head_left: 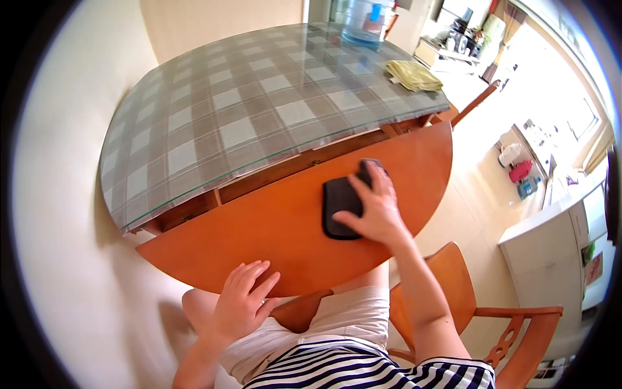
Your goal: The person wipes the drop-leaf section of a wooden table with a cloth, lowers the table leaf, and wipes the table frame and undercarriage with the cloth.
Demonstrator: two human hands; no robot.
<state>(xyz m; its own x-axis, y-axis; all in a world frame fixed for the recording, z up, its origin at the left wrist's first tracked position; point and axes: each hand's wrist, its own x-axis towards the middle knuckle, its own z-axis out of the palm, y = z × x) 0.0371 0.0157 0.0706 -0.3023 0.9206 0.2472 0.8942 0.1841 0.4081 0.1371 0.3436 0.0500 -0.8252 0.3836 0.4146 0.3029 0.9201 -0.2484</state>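
Observation:
On the orange-brown wooden table leaf (259, 240) lies a black pad (337, 201), with a dark mouse-like object (370, 163) at its far right end. My right hand (376, 207) rests over both, fingers spread, thumb across the pad; its fingertips lie on the dark object and partly cover it. My left hand (245, 298) is at the near edge of the leaf, fingers apart, fingertips touching the wood, with nothing in it.
Beyond a gap stands the glass-topped table with a checked cloth (259, 97), holding a folded yellow cloth (414, 76) and a large water bottle (366, 26). A wooden chair (453, 279) is at the right. Bottles (520, 171) stand on the floor farther right.

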